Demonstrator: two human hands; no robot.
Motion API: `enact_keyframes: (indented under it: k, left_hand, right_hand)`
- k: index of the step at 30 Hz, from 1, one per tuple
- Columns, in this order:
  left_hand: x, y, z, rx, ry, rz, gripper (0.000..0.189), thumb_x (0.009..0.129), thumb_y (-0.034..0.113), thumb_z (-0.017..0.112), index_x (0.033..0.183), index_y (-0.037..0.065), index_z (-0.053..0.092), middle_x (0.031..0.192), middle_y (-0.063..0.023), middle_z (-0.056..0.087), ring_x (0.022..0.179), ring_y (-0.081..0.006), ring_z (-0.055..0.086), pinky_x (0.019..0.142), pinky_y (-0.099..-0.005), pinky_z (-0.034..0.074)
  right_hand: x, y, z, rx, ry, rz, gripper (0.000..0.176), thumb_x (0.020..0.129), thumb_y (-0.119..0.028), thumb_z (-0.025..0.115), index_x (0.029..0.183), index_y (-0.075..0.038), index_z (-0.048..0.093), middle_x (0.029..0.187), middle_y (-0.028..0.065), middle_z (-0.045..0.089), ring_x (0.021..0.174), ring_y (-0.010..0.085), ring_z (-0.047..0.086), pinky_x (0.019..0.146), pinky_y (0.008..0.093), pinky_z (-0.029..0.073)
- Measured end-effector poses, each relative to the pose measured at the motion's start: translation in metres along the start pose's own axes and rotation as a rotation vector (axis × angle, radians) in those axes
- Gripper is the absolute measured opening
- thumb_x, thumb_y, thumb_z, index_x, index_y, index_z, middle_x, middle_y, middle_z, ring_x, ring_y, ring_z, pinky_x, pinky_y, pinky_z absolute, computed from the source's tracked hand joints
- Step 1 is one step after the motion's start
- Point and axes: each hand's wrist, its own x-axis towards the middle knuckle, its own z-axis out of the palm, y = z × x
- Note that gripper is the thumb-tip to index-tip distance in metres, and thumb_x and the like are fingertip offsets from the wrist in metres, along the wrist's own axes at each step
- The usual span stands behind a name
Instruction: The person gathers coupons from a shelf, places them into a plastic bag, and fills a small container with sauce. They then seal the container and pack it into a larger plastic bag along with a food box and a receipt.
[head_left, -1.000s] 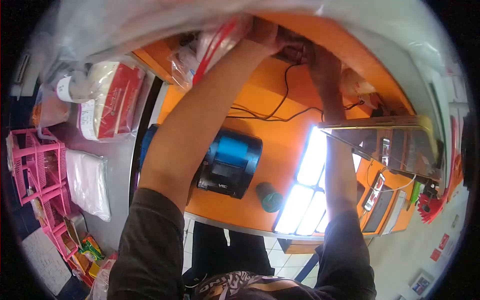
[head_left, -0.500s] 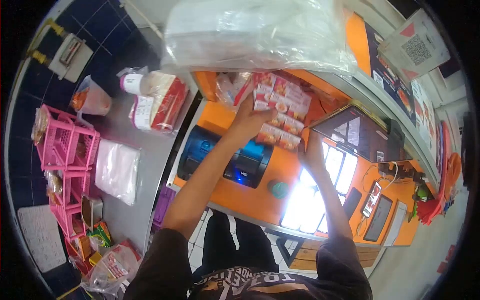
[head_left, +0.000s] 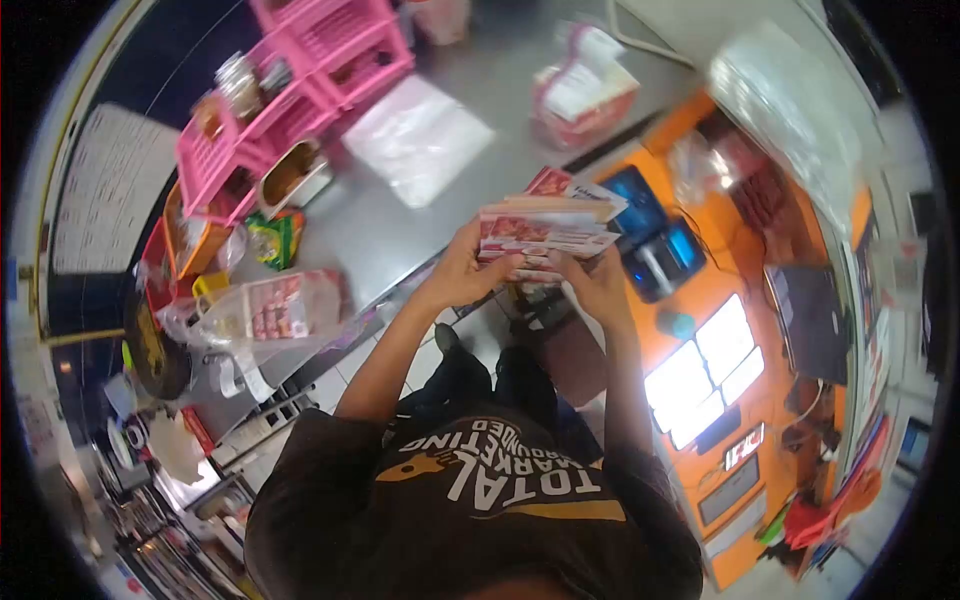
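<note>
A stack of printed cards or leaflets (head_left: 545,232) with red food pictures is held up in front of my body, fanned a little along its upper edge. My left hand (head_left: 468,272) grips the left end, its thumb lying across the front. My right hand (head_left: 602,288) closes on the lower right corner, thumb pressed to the cards. The fingers behind the stack are hidden. Beyond the right end sits a blue-and-black printer (head_left: 655,255) on the orange counter (head_left: 690,325), partly covered by the cards.
A steel worktop (head_left: 385,258) on the left bears pink baskets (head_left: 335,45), a white plastic sheet (head_left: 415,140) and a plastic bag of printed packs (head_left: 285,308). Bright screens or panels (head_left: 705,370), a tablet (head_left: 808,325) and a phone (head_left: 744,447) occupy the orange counter.
My body and view have turned left, toward the steel worktop. Both hands have drawn the cards away from above the orange counter; the stack now appears edge-fanned between them.
</note>
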Motion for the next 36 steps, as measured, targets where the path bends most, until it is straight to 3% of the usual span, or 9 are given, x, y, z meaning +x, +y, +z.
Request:
enact_keyframes:
  k: [3, 7, 14, 18, 19, 21, 24, 29, 36]
  left_hand:
    - [-0.021, -0.013, -0.085, 0.463, 0.125, 0.407, 0.042, 0.079, 0.003, 0.073, 0.119, 0.005, 0.061, 0.111, -0.0143, 0.066, 0.105, -0.0281, 0.063, 0.093, -0.0371, 0.048]
    - [-0.057, -0.04, -0.151, 0.544, 0.483, 0.565, 0.039, 0.075, 0.0, 0.071, 0.113, 0.005, 0.062, 0.11, -0.0155, 0.064, 0.108, -0.0333, 0.06, 0.097, -0.0393, 0.045]
    - [-0.064, -0.147, -0.161, -0.038, 0.786, 0.18, 0.05, 0.074, -0.008, 0.066, 0.121, 0.003, 0.052, 0.112, -0.0109, 0.061, 0.11, -0.024, 0.059, 0.097, -0.0333, 0.045]
    - [-0.064, -0.138, -0.167, 0.174, 0.811, 0.251, 0.043, 0.077, -0.009, 0.065, 0.117, 0.002, 0.055, 0.111, -0.0169, 0.062, 0.105, -0.0333, 0.061, 0.091, -0.0382, 0.047]
    - [-0.065, -0.129, -0.169, 0.35, 0.837, 0.287, 0.033, 0.089, 0.002, 0.067, 0.119, -0.002, 0.054, 0.109, -0.0147, 0.066, 0.102, -0.0207, 0.064, 0.087, -0.033, 0.052]
    - [-0.061, -0.12, -0.167, 0.282, 0.884, 0.275, 0.033, 0.086, -0.002, 0.064, 0.117, -0.003, 0.054, 0.106, -0.0193, 0.063, 0.1, -0.0321, 0.062, 0.088, -0.0384, 0.049]
    - [-0.065, -0.097, -0.163, 0.114, 0.944, 0.198, 0.035, 0.089, 0.001, 0.063, 0.121, -0.004, 0.052, 0.106, -0.0204, 0.063, 0.099, -0.0318, 0.063, 0.088, -0.0386, 0.049]
    - [-0.056, -0.105, -0.172, -0.015, 0.996, 0.133, 0.039, 0.096, 0.006, 0.06, 0.131, -0.005, 0.046, 0.115, -0.0154, 0.064, 0.105, -0.0206, 0.063, 0.09, -0.0327, 0.05]
    - [-0.008, -0.103, -0.194, -0.3, 0.841, -0.03, 0.038, 0.096, 0.009, 0.063, 0.131, 0.0, 0.05, 0.114, -0.0096, 0.066, 0.101, -0.0154, 0.064, 0.089, -0.0309, 0.052]
  right_hand:
    - [0.032, 0.018, 0.083, 0.177, -0.077, 0.008, 0.042, 0.087, -0.007, 0.072, 0.124, 0.001, 0.053, 0.108, 0.0073, 0.065, 0.104, 0.0152, 0.062, 0.093, 0.0312, 0.049]
    - [0.077, 0.048, 0.167, -0.12, -0.232, -0.244, 0.034, 0.081, -0.004, 0.071, 0.113, -0.001, 0.059, 0.105, 0.0079, 0.065, 0.096, 0.017, 0.061, 0.087, 0.0326, 0.048]
    - [0.105, 0.134, 0.232, -0.182, -0.346, -0.15, 0.044, 0.075, 0.002, 0.06, 0.118, -0.001, 0.056, 0.112, 0.0079, 0.062, 0.108, 0.0181, 0.058, 0.099, 0.0325, 0.043]
    - [0.122, 0.113, 0.237, -0.331, -0.388, -0.199, 0.048, 0.073, -0.002, 0.06, 0.121, -0.002, 0.056, 0.116, 0.0125, 0.063, 0.113, 0.0225, 0.059, 0.097, 0.0355, 0.047]
    - [0.13, 0.107, 0.232, -0.403, -0.366, -0.16, 0.049, 0.074, -0.003, 0.062, 0.123, -0.002, 0.055, 0.117, 0.0131, 0.063, 0.115, 0.0245, 0.058, 0.099, 0.0367, 0.046]
    - [0.156, 0.097, 0.226, -0.539, -0.325, -0.094, 0.052, 0.075, -0.007, 0.067, 0.126, -0.003, 0.055, 0.12, 0.0143, 0.063, 0.119, 0.0286, 0.058, 0.101, 0.0391, 0.045]
    - [0.195, 0.102, 0.241, -1.017, 0.001, -0.381, 0.059, 0.074, -0.017, 0.074, 0.128, -0.006, 0.053, 0.128, 0.0175, 0.059, 0.127, 0.0329, 0.051, 0.107, 0.0466, 0.04]
    - [0.237, 0.159, 0.259, -1.522, -0.047, -0.287, 0.063, 0.08, -0.041, 0.067, 0.134, -0.011, 0.052, 0.147, 0.0248, 0.042, 0.138, 0.0456, 0.035, 0.105, 0.0807, 0.016]
    - [0.324, 0.164, 0.158, -1.655, 0.136, -0.217, 0.057, 0.087, -0.045, 0.06, 0.132, -0.011, 0.057, 0.149, 0.0225, 0.043, 0.141, 0.044, 0.034, 0.104, 0.081, 0.016]
